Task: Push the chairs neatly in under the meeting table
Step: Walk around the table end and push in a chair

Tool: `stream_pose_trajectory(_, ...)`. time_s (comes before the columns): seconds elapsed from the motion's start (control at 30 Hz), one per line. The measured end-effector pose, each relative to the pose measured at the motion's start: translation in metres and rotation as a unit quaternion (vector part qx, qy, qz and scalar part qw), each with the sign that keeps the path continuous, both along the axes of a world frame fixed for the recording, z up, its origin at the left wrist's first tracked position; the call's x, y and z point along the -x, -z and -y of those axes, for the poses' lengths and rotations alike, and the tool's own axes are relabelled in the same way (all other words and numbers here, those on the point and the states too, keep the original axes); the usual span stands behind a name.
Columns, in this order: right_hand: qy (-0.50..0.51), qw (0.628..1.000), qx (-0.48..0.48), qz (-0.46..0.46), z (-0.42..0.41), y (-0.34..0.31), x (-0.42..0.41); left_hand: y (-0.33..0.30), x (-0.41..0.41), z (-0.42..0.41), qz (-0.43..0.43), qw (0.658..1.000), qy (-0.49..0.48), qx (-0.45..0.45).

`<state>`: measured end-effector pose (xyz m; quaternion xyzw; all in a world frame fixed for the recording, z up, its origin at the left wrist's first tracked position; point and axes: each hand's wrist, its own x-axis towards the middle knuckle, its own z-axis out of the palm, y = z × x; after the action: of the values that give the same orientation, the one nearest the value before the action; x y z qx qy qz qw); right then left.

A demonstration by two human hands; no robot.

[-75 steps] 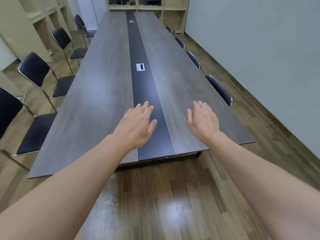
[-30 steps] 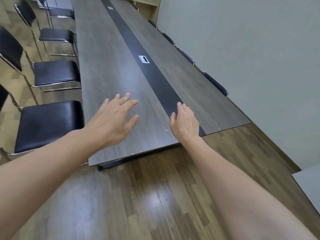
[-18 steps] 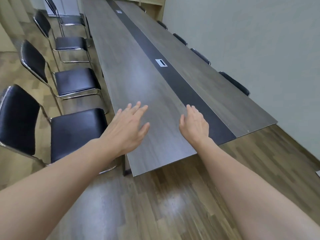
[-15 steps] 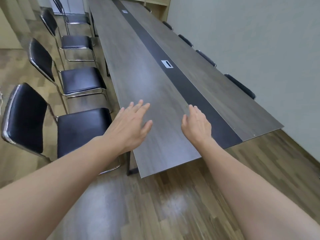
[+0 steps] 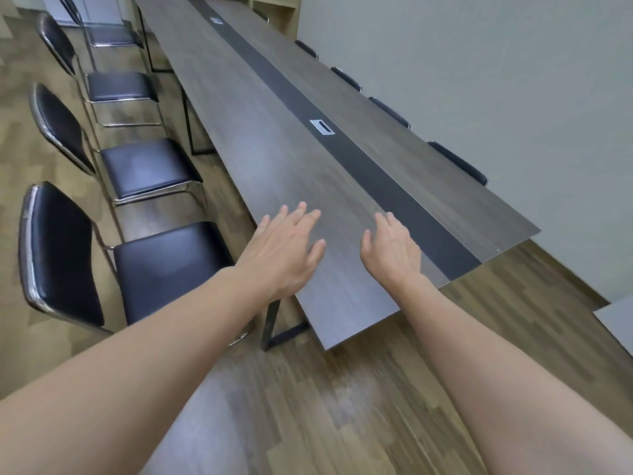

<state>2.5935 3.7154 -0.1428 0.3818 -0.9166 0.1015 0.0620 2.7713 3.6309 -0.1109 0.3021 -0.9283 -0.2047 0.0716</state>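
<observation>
Left hand (image 5: 286,253) and right hand (image 5: 394,252) — both spread, holding nothing, above meeting table (image 5: 274,149), nearest chair (image 5: 137,269) pulled out

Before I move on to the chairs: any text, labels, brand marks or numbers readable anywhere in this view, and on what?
None can be read.
Near socket plate in the meeting table's dark centre strip: a dark slot only, no lettering visible.
Far socket plate: too small and blurred to tell.
Nearest chair and the others: no labels visible.
</observation>
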Motion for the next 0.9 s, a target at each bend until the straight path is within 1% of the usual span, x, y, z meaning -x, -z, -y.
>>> stream_pose_trajectory(0.23, 0.062, 0.998, -0.027, 0.019, 0.005, -0.009, -0.087, -0.007, -0.086, 0.024, -0.004, 0.997, 0.073, 0.034)
stream_pose_trajectory(0.47, 0.083, 0.996, -0.014, 0.031, 0.013, -0.012, -0.168, 0.003, -0.16, 0.053, 0.003, 0.994, 0.107, 0.035)
stream_pose_trajectory(0.67, 0.072, 0.997, 0.005, 0.031, 0.031, -0.013, -0.221, 0.014, -0.198, 0.078, 0.013, 0.993, 0.109, 0.035)
stream_pose_trajectory(0.9, 0.068, 0.997, 0.022, 0.034, 0.084, -0.013, -0.258, 0.013, -0.233, 0.129, 0.012, 0.995, 0.096, 0.031)
